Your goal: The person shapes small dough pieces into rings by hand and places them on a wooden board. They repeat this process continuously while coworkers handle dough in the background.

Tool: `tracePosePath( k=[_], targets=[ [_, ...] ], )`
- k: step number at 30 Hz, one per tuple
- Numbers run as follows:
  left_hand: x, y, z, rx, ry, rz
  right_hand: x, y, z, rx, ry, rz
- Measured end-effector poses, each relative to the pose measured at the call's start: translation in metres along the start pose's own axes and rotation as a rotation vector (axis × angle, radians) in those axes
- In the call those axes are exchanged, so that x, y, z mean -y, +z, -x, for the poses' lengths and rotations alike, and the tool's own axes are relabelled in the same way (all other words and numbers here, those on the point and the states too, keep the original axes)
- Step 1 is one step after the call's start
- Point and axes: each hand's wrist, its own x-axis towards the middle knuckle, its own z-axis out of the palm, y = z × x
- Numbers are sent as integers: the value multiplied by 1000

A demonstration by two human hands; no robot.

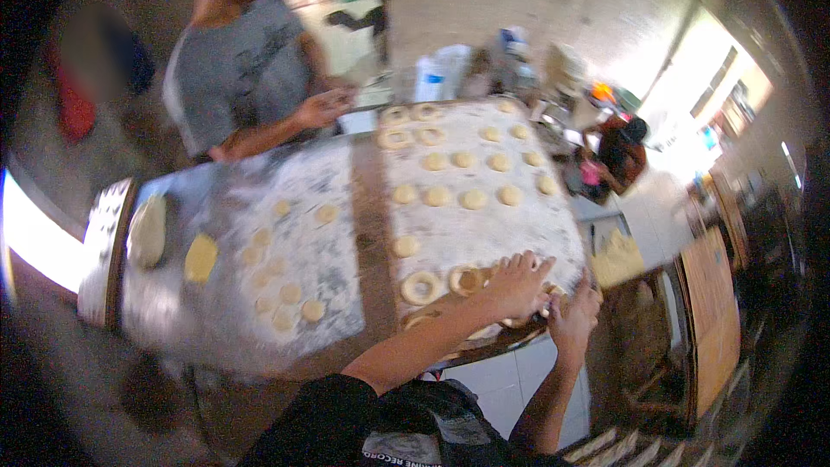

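My left hand (pixel 519 275) reaches over the right part of a floured board (pixel 467 225), fingers spread and apparently resting beside dough rings (pixel 424 287). My right hand (pixel 572 316) is curled at the board's near right corner, on or around a small piece that its fingers mostly hide. Rows of small round dough pieces (pixel 473 198) lie farther back, with more rings at the back left. The left, floured surface (pixel 220 307) carries more flat dough rounds (pixel 311 310), a yellow dough piece (pixel 201 257) and a pale dough lump (pixel 149 229).
A person in a grey T-shirt (pixel 242 69) stands across at the back left. Another person (pixel 621 156) is low at the back right, near white sacks (pixel 441 69). To the right are a counter with a yellowish heap (pixel 618 255) and a leaning wooden board (pixel 709 320).
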Motion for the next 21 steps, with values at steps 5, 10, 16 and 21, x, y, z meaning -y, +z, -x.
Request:
tracePosePath(
  k=[5, 10, 16, 21],
  targets=[
    [90, -27, 130, -407, -161, 276, 148, 6, 17, 471, -210, -413],
    [181, -36, 288, -673, -637, 281, 292, 100, 86, 901, -566, -572],
    [237, -36, 389, -707, -955, 356, 367, 193, 156, 835, -824, -230],
    [276, -34, 403, -652, -896, 457, 405, 197, 156, 1139, -766, -247]
  ],
)
